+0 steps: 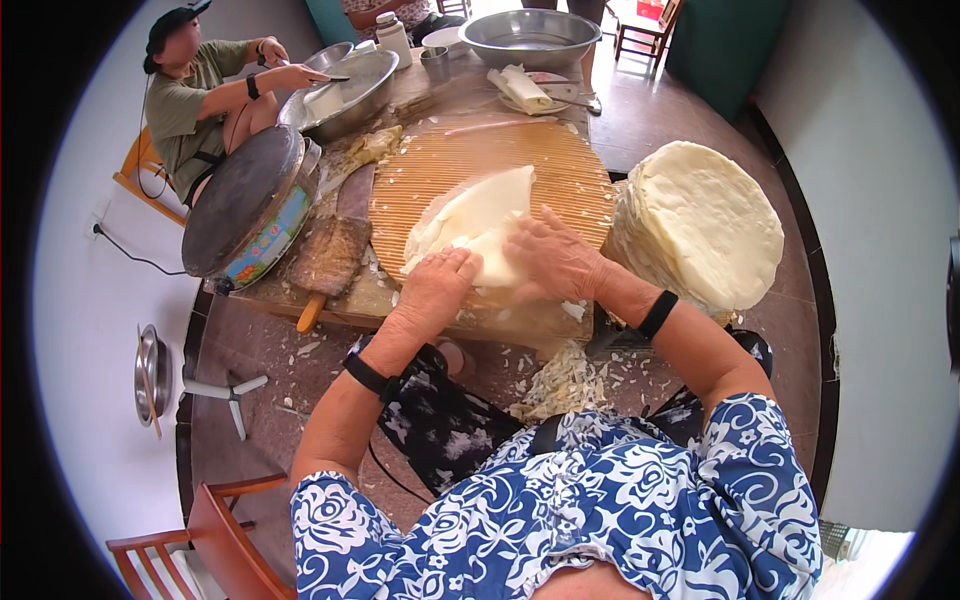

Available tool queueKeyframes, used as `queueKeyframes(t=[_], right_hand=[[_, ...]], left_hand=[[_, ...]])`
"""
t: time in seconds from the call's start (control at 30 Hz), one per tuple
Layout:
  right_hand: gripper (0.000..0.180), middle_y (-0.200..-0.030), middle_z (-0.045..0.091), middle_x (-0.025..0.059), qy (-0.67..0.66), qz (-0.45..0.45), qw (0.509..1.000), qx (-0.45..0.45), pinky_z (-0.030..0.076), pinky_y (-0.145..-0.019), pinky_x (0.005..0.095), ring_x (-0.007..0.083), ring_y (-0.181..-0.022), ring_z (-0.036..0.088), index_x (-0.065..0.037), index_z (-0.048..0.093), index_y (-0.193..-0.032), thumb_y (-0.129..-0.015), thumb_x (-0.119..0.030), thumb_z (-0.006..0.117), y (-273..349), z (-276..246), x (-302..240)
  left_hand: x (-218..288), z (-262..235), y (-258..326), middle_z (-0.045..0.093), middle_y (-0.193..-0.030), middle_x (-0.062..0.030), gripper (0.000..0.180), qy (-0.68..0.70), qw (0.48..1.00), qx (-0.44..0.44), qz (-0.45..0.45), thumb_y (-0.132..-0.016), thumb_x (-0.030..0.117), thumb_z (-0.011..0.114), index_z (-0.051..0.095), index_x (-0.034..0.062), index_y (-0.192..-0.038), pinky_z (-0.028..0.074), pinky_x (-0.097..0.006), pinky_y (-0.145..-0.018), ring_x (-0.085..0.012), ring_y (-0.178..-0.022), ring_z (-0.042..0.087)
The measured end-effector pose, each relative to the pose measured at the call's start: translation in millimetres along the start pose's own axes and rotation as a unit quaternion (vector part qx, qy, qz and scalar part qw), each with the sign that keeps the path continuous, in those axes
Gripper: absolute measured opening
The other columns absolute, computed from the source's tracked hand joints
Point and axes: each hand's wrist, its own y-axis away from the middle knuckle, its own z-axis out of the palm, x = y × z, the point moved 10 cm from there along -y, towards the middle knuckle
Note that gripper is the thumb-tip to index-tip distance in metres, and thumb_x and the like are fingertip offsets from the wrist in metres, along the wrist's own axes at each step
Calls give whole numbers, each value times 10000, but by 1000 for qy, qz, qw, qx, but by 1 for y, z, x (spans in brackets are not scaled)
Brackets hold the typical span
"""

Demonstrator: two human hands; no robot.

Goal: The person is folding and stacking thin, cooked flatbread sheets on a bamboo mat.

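A thin pale flatbread (478, 215), partly folded over itself, lies on a round ridged mat (412, 170) in front of me. At its near left edge my left hand (437, 288) presses down, fingers together and curled onto the sheet. My right hand (558, 258) rests over the flatbread's right side with its fingers stretched out, slightly smeared by motion. To the right of the mat stands a tall stack of round flatbreads (705, 225). Left of the mat lies a browned wooden paddle (330, 255) with an orange handle.
A round electric griddle (245, 205) stands at the table's left edge. Behind it a person (205, 100) holds a tool over a metal basin (350, 95). Farther back are a plate with a rolled flatbread (520, 88) and a large steel bowl (530, 35). Dough scraps (565, 385) lie below the near edge.
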Motion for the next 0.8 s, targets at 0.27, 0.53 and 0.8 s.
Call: queueKeyframes(t=[0.27, 0.53, 0.8], right_hand=[[834, -1305, 544, 174, -86, -107, 983, 124, 224, -1149, 514, 355, -1342, 384, -39, 437, -1389, -747, -488, 721, -1, -13, -9], [550, -1181, 622, 141, -132, -82, 975, 159, 346, -1081, 452, 318, -1193, 526, -43, 533, -1280, -778, -227, 666, -17, -17, -2], [347, -1067, 662, 145, -247, -9, 917, 312, 462, -972, 402, 313, -1093, 595, -34, 651, -1094, -749, -48, 629, 0, -12, 20]], left_hand=[[-20, -24, -8, 669, -1093, -172, 322, 104, 994, -12, -2, -820, -7, 542, 642, 49, -1121, 511, -406, -874, -338, -1015, 638], [-29, -21, -11, 676, -1064, -186, 371, 174, 980, -78, -58, -789, -48, 521, 651, 35, -1126, 501, -403, -898, -333, -1031, 631], [19, -81, 31, 616, -1081, -138, 267, 164, 950, 261, -55, -872, -15, 546, 612, 12, -1129, 493, -382, -905, -328, -995, 603]])
